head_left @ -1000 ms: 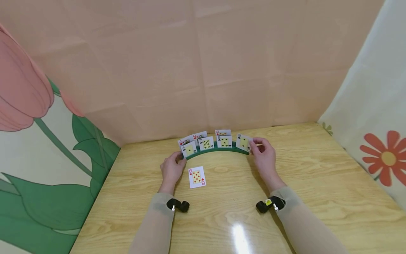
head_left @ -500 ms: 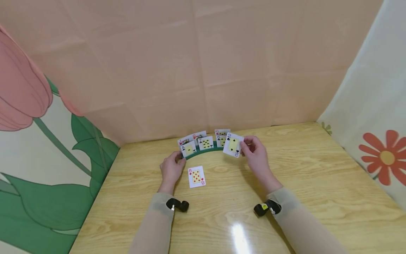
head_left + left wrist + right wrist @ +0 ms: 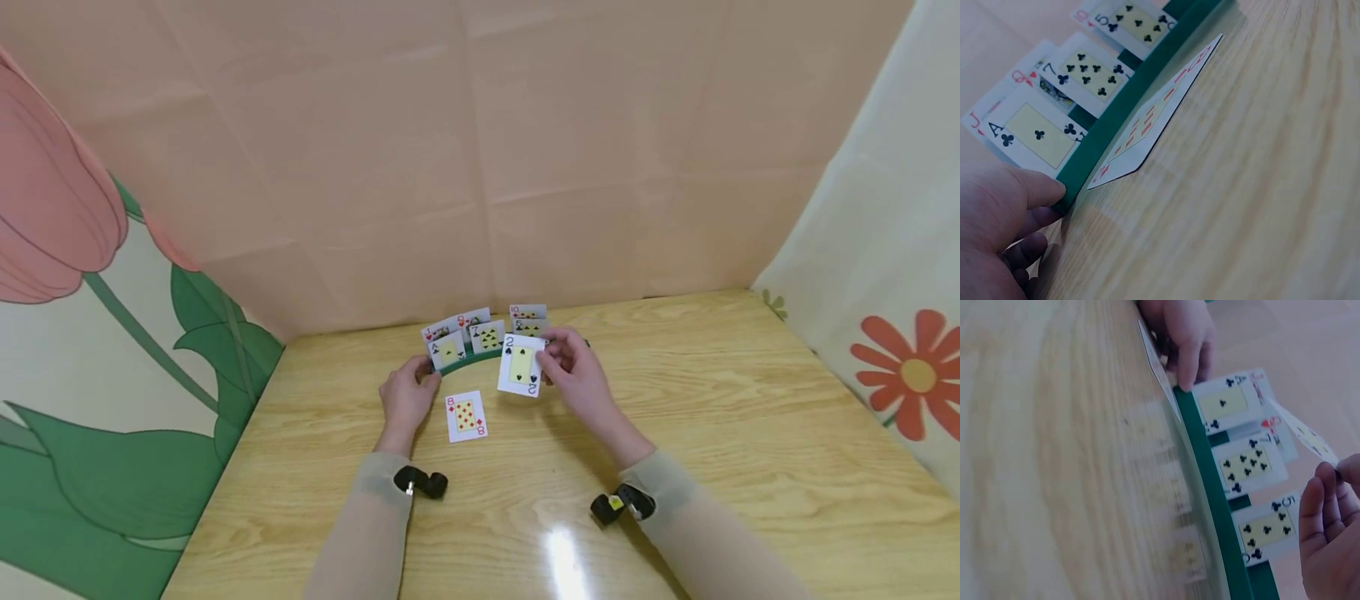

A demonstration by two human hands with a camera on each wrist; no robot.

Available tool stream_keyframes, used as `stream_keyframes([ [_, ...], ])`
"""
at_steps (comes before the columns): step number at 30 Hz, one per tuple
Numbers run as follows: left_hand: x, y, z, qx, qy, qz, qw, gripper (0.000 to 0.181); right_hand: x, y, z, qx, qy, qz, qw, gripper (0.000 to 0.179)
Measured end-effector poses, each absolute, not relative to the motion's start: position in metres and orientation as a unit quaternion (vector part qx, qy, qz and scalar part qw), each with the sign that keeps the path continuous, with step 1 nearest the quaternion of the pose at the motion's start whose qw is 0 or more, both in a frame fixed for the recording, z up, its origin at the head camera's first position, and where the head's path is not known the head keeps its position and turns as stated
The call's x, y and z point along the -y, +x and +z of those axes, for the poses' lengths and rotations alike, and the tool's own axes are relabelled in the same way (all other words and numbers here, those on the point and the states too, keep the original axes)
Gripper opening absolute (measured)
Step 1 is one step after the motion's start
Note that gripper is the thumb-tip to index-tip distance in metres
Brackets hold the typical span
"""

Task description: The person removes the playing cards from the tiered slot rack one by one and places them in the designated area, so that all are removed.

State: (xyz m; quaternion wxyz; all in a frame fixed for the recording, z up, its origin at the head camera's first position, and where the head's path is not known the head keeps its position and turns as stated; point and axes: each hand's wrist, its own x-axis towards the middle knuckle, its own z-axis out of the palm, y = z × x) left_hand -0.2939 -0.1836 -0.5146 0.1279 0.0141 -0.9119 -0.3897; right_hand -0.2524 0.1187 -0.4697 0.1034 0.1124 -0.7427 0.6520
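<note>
My left hand (image 3: 408, 396) pinches the left end of a green curved card holder (image 3: 1100, 125), thumb on its front. In the holder's front row stand an ace of clubs (image 3: 1039, 134), a seven of clubs (image 3: 1088, 75) and a five of clubs (image 3: 1139, 24). Behind them show a red jack (image 3: 429, 335), a queen of hearts (image 3: 1020, 76) and a red ten (image 3: 527, 312). My right hand (image 3: 581, 383) pinches a two of spades (image 3: 521, 367) by its right side, in the air before the holder. An eight of diamonds (image 3: 467, 417) lies face up on the table.
The pale wood table (image 3: 720, 433) reaches to a pink cloth backdrop (image 3: 480, 167). Flower-printed cloth (image 3: 915, 375) hangs at the right, and a tulip-printed panel (image 3: 120, 467) stands at the left.
The right hand has taken the two of spades out of the holder's right end, carrying it left and toward the person. The left hand has stayed on the holder.
</note>
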Motion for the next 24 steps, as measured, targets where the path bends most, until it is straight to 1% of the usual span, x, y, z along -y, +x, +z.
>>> stream_keyframes([
  [6, 0.183, -0.293, -0.512, 0.911, 0.008, -0.392, 0.13, 0.034, -0.104, -0.243, -0.469, 0.767, 0.127, 0.627, 0.053, 0.03],
  [17, 0.183, -0.293, -0.512, 0.912, 0.009, -0.39, 0.128, 0.034, -0.085, -0.23, -0.47, 0.784, 0.189, 0.59, -0.042, 0.024],
  [24, 0.184, -0.293, -0.512, 0.911, 0.012, -0.393, 0.125, 0.034, -0.079, -0.224, -0.475, 0.793, 0.221, 0.561, -0.081, 0.023],
])
